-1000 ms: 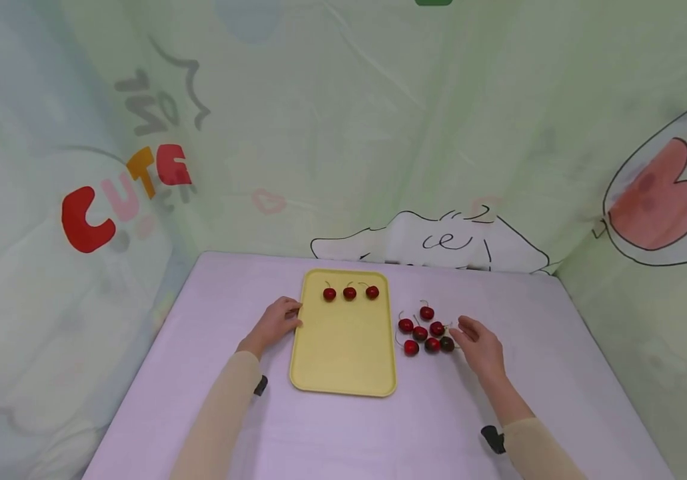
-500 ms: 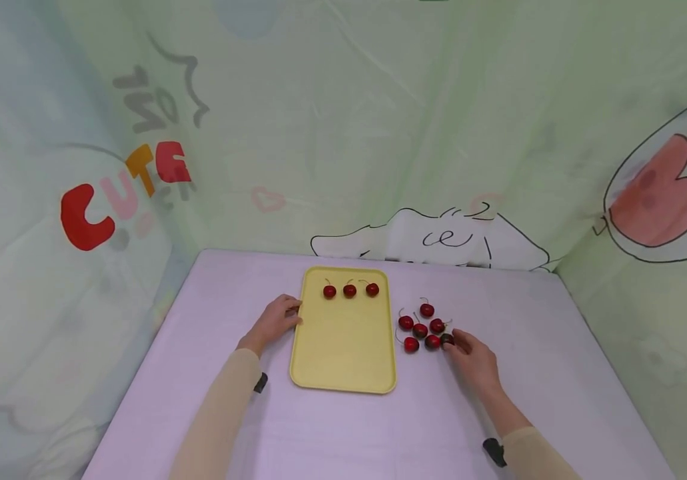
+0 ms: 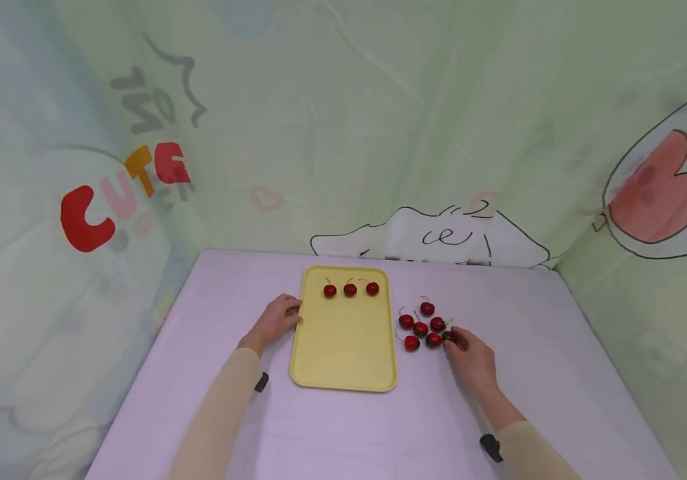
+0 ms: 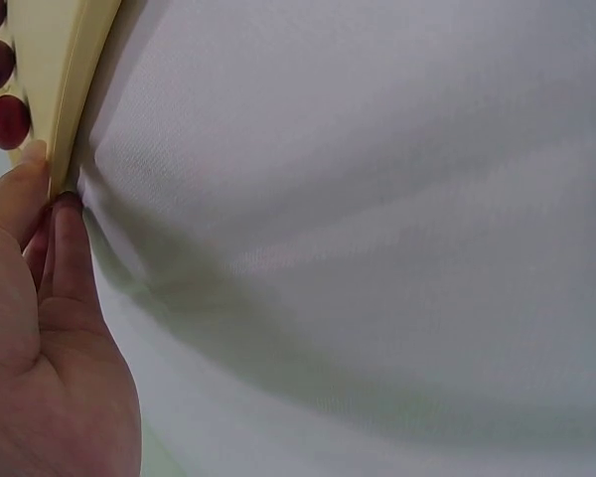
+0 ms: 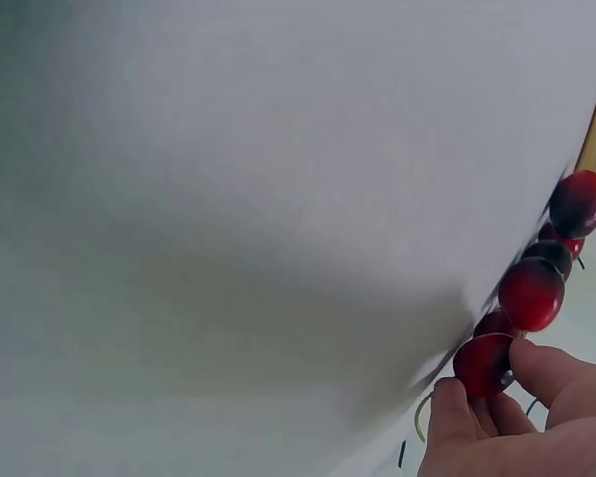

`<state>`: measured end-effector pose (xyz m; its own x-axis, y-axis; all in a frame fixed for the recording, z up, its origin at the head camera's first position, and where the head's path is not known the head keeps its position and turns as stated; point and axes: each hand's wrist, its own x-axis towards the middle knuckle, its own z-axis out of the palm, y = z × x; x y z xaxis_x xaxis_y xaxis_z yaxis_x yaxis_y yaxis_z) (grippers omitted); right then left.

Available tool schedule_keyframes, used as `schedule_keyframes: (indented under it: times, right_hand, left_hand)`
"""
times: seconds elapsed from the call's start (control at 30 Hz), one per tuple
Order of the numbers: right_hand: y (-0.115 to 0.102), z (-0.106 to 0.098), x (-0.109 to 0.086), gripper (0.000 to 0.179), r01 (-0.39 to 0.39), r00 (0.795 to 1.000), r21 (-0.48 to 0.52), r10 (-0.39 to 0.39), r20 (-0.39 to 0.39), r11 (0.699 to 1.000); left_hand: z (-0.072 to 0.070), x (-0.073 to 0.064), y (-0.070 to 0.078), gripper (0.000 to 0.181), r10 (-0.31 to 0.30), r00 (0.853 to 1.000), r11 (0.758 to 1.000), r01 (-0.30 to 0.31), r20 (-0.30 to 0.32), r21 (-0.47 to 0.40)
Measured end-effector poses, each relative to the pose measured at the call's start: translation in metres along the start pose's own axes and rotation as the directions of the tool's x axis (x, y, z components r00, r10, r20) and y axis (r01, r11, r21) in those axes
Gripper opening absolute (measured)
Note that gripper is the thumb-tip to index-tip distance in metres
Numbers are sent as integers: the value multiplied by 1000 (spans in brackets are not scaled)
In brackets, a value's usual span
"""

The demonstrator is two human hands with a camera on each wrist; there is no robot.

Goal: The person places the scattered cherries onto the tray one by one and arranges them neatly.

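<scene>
My left hand (image 3: 274, 321) holds the left rim of a yellow tray (image 3: 343, 360). In the left wrist view its thumb lies over the rim and the fingers are against the outer side. Three dark red cherries with stems stand in a row near the tray's far end, the middle one (image 3: 350, 290) among them. My right hand (image 3: 475, 363) pinches a dark cherry (image 5: 484, 366) between thumb and fingers at the right edge of a loose cluster. Several other cherries of the cluster, such as a red one (image 3: 412, 343), lie on the table right of the tray.
A pale lilac cloth covers the table (image 3: 343, 433). Printed curtains (image 3: 343, 133) stand along its back and both sides. The clustered cherries lie close together, some nearly touching, beside the tray's right rim.
My right hand has moved down and left to the nearest-right cherry of the cluster and now pinches it. The left hand and the tray keep their places.
</scene>
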<state>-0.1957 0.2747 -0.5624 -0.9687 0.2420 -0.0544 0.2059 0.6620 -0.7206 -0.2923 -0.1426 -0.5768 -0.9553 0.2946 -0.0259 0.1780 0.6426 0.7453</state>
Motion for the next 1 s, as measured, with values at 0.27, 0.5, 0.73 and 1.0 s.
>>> schedule_keyframes:
  times: [0.27, 0.5, 0.73, 1.0]
  right_hand:
    - [1, -20, 19, 45, 19, 996, 27, -16, -91, 999]
    - [-28, -22, 34, 44, 78, 993, 39, -73, -98, 996]
    - [-53, 16, 51, 46, 153, 988, 81, -154, 6, 985]
    - [-107, 72, 45, 43, 271, 938, 94, -285, 195, 958]
  left_hand:
    - [2, 0, 5, 43, 10, 1000, 1000, -10, 13, 27]
    - [3, 1, 3, 42, 0, 1000, 1000, 0, 0, 25]
    - [2, 2, -1, 42, -1, 1000, 999, 1, -10, 39]
    - [-1, 0, 1, 41, 14, 1000, 999, -14, -11, 40]
